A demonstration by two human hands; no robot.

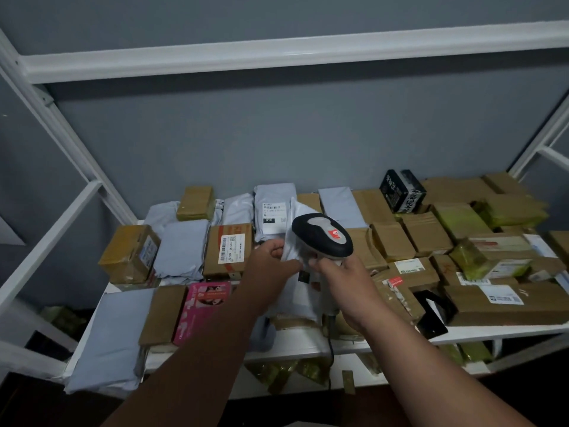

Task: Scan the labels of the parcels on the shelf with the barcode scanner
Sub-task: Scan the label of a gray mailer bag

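My right hand [338,272] grips the handle of a grey and black barcode scanner [323,235], whose head points away toward the back of the shelf. My left hand [271,254] pinches the upper edge of a white poly mailer [295,291] and holds it lifted, tilted up just left of the scanner. The mailer's label side is not visible to me. Behind it stands a grey mailer with a white barcode label [274,215]. A brown box with a white and orange label [231,249] lies left of my left hand.
The white shelf [308,343] is crowded with brown cardboard parcels, grey mailers, a pink box [203,309] at the front and a black box [401,191] at the back right. White frame posts rise on both sides. The scanner's cable hangs over the front edge.
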